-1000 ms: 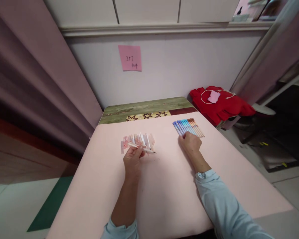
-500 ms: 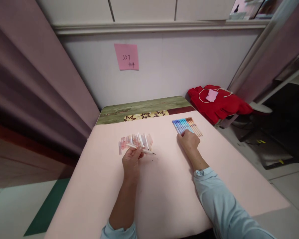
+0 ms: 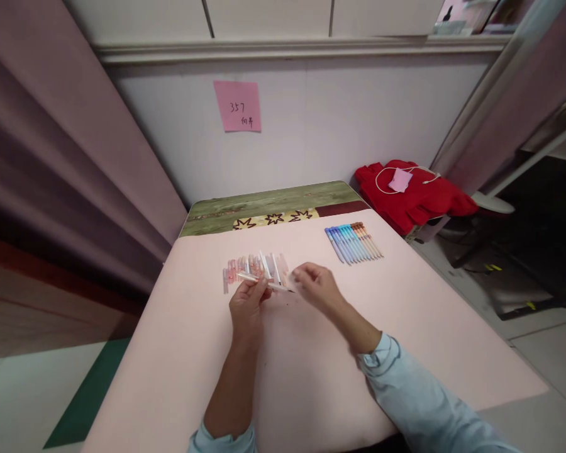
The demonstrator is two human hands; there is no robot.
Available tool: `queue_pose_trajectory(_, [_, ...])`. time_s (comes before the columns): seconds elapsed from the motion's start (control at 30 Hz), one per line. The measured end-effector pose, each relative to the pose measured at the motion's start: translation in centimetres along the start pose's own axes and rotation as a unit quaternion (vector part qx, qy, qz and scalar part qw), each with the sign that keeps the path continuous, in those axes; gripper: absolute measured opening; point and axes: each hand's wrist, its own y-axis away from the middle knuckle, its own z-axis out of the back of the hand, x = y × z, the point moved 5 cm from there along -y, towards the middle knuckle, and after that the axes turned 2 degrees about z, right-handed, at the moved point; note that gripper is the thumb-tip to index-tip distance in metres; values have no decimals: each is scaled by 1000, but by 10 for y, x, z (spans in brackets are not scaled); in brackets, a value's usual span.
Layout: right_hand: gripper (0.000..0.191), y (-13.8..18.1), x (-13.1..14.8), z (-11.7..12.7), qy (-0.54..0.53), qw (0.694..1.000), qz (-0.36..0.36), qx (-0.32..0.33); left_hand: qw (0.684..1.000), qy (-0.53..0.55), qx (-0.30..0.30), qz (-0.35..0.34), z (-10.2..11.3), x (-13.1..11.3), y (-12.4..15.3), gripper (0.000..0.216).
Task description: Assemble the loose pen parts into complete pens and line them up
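Note:
Above the pale pink table cover, my left hand [image 3: 249, 302] is closed in a pinch on a slim whitish pen [image 3: 277, 287], its dark tip pointing right. My right hand [image 3: 318, 283] hovers close to that tip with curled fingers. Motion smears its fingertips, so whether they hold anything is unclear. Just beyond my left hand lie pinkish, translucent pen parts [image 3: 232, 272] and slim white sticks [image 3: 277, 267], partly covered by the hand. Farther right, a neat row of pens [image 3: 351, 244] runs from blue-violet through light blue to brown.
The pink cover [image 3: 311, 390] spreads over the table, with a green wood-patterned strip [image 3: 217, 215] bare at the back. A red cloth [image 3: 405, 201] with a white cable on it sits off the back right corner. Purple curtains [image 3: 75, 126] hang at the left.
My right hand has left the row of pens and moved left, close to the tip of the pen in my left hand. My left hand stays nearly still.

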Motion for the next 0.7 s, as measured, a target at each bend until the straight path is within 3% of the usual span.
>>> queue_pose_trajectory(0.1, [36, 18, 7, -49, -187, 972, 3, 145, 1000, 6, -12, 5, 0, -2, 1, 31])
queue_pose_trajectory(0.23, [35, 27, 6, -67, -285, 945, -36, 157, 1000, -3, -14, 3, 0, -3, 2, 32])
queue_pose_trajectory(0.4, [35, 24, 2, -65, -275, 945, -50, 168, 1000, -27, 4, -1, 2, 0, 0, 30])
queue_pose_trajectory(0.7, [41, 25, 0, -68, -197, 963, 21, 184, 998, -60, 7, -21, 4, 0, -2, 31])
